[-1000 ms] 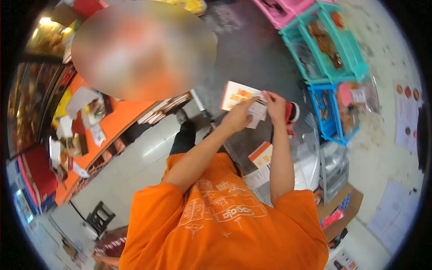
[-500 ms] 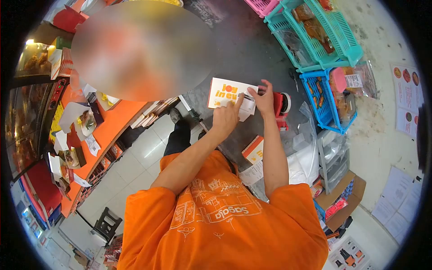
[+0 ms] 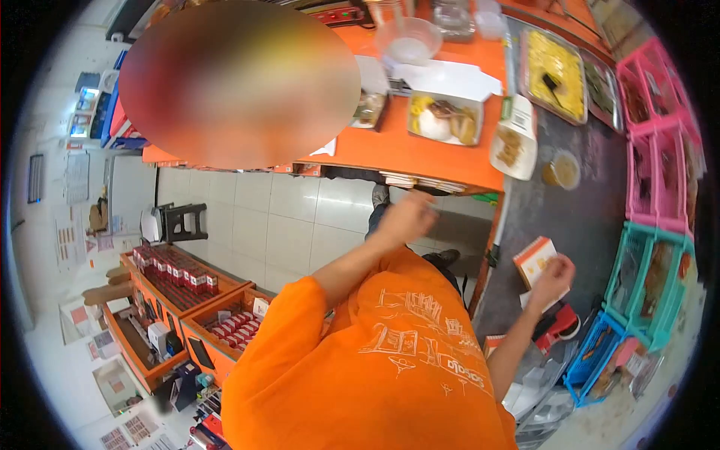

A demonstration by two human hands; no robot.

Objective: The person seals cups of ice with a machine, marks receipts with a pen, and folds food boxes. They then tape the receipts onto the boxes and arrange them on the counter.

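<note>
My left hand (image 3: 409,219) is lifted over the floor, in front of the orange counter's edge. Motion smears its fingers, and nothing can be made out in it. On the dark worktop, my right hand (image 3: 553,279) has its curled fingers at the lower right corner of a white and orange food box (image 3: 533,258) with yellow lettering. A white paper slip (image 3: 553,299) shows under the hand at the box's edge. Beside my right wrist lies a red tape dispenser (image 3: 556,327).
An open meal box (image 3: 445,122) with rice and a carton of fried food (image 3: 513,142) stand ahead. A lidded cup (image 3: 562,170) and a tray of yellow food (image 3: 553,75) are at the right. Pink, teal (image 3: 646,285) and blue baskets (image 3: 592,360) line the wall.
My view has swung left, bringing the orange counter ahead. My left hand has left the food box and moved left into the air. My right hand has stayed at the box.
</note>
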